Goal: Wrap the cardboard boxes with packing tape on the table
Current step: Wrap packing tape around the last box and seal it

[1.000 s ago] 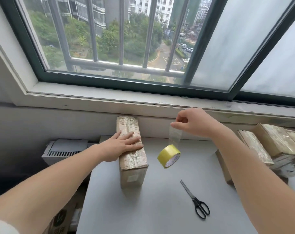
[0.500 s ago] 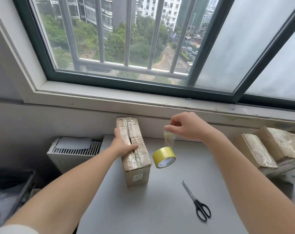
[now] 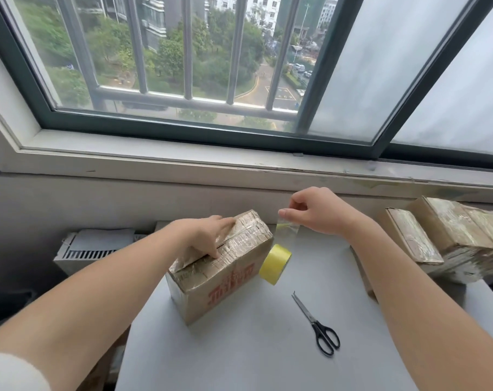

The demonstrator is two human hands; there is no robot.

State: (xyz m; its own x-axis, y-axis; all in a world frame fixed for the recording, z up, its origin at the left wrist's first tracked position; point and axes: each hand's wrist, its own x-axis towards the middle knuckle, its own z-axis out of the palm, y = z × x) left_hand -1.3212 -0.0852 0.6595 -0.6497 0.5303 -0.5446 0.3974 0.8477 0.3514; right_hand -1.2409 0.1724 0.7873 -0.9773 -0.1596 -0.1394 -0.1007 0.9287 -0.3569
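Note:
A long cardboard box (image 3: 228, 275) with red print and tape on its top stands at an angle on the grey table (image 3: 256, 348). My left hand (image 3: 203, 238) lies over the box's top, thumb on the near side and fingers over the far edge. My right hand (image 3: 316, 211) pinches the free end of the clear tape strip (image 3: 287, 228) above the table. The yellow tape roll (image 3: 275, 263) hangs from that strip right beside the box's far right corner.
Black-handled scissors (image 3: 317, 324) lie on the table to the right of the box. Taped cardboard boxes (image 3: 442, 235) are stacked at the right under the window sill. A white vented unit (image 3: 98, 246) stands left of the table.
My left hand has turned the box so its printed long side faces me and its far end swings right. The roll hanging from my right hand now sits next to the box.

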